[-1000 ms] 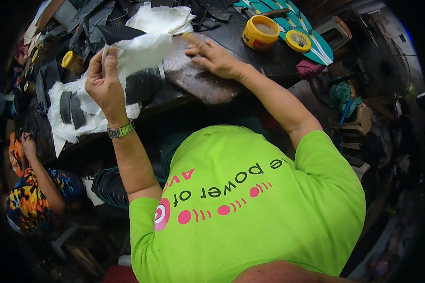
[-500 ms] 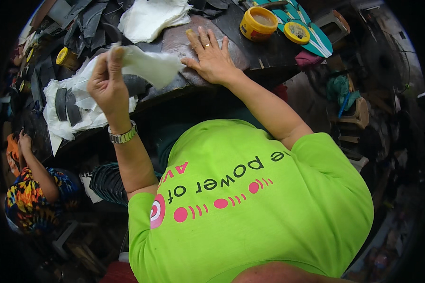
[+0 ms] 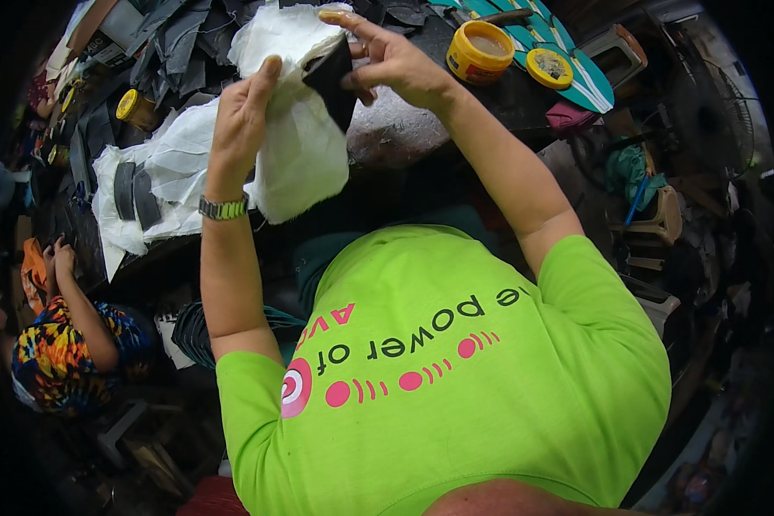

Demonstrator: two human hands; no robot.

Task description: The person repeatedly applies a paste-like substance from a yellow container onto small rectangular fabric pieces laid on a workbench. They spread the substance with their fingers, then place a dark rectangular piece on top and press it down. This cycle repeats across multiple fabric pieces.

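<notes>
My left hand (image 3: 242, 116) pinches a white cloth piece (image 3: 301, 163) between thumb and fingers, and the cloth hangs down past the table's front edge. Against its right side is a black, leather-like piece (image 3: 333, 86), with a corner lifted. My right hand (image 3: 400, 69) grips that black piece, thumb in front, while its index finger stretches out over a stack of white cloth (image 3: 275, 30). Below my right hand lies a greyish, worn work slab (image 3: 396, 129) with whitish smears.
An open yellow tub of tan paste (image 3: 480, 52), its yellow lid (image 3: 549, 69) and green sole-shaped pieces (image 3: 589, 73) lie at right. Black strips (image 3: 135, 193) rest on white cloth at left, near black scraps (image 3: 181, 52). Another person (image 3: 77, 353) sits at far left.
My right hand has lifted off the slab and now grips the black piece. My left hand has moved right with white cloth, which now hangs down between my hands.
</notes>
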